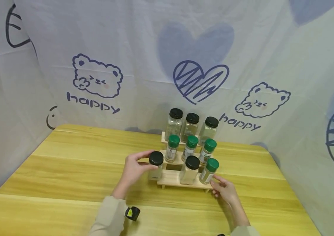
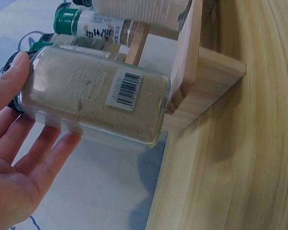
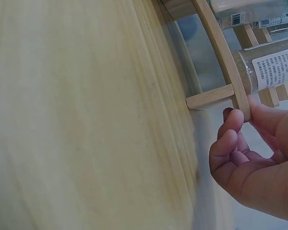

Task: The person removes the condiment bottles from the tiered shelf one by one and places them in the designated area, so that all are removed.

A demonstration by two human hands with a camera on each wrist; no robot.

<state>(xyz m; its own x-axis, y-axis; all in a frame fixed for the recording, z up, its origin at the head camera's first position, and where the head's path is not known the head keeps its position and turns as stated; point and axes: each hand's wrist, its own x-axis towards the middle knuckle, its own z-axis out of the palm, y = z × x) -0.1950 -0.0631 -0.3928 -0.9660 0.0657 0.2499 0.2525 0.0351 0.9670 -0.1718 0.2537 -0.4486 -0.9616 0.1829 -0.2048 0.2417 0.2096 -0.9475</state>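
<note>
pale sleeves (image 1: 109,213) lie nearest us in the head view, running up from the bottom edge. we see the left hand (image 1: 134,170) pinching a black-lidded jar (image 1: 155,173) between thumb and fingers, just beside the left end of the front shelf of a wooden rack (image 1: 169,177). the jar's long axis stands roughly upright; it lies to the right of the left hand, which is much the nearer of the two. farther right on that shelf stand a second jar (image 1: 189,173) and a green-capped bottle (image 1: 206,175), with the right hand (image 1: 225,190) at the rack's front right corner. on the curtain (image 1: 143,39) we read "happy" twice.

in the left wrist view, the thumb lies at the lid and the fingers along the side. the base sits close by the shelf edge; we cannot tell whether they touch. a white sticker (image 2: 124,90) bears a barcode, its digits too small for us.

in the right wrist view, thumb and curled fingers pinch the rack's corner beside the bottle, whose label (image 3: 277,67) carries rows of print we cannot read.
</note>
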